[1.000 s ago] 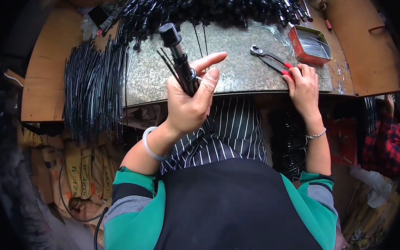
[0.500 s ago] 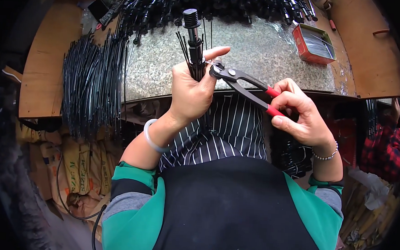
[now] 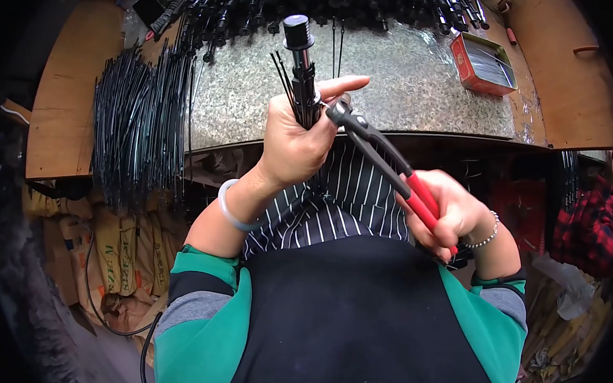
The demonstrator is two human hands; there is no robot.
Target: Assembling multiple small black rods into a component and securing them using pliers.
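Black capped rod (image 3: 303, 73) held over the bench (image 3: 235, 97) near its front edge, clasped in the left hand (image 3: 294, 144), long axis nearly vertical in view, cap uppermost, red-handled pincers (image 3: 381, 157) gripped by the right hand (image 3: 451, 206), slanting, head toward the left thumb.

Tan sacks (image 3: 128, 269), clear bag (image 3: 573, 292), plaid sleeve (image 3: 587, 237)
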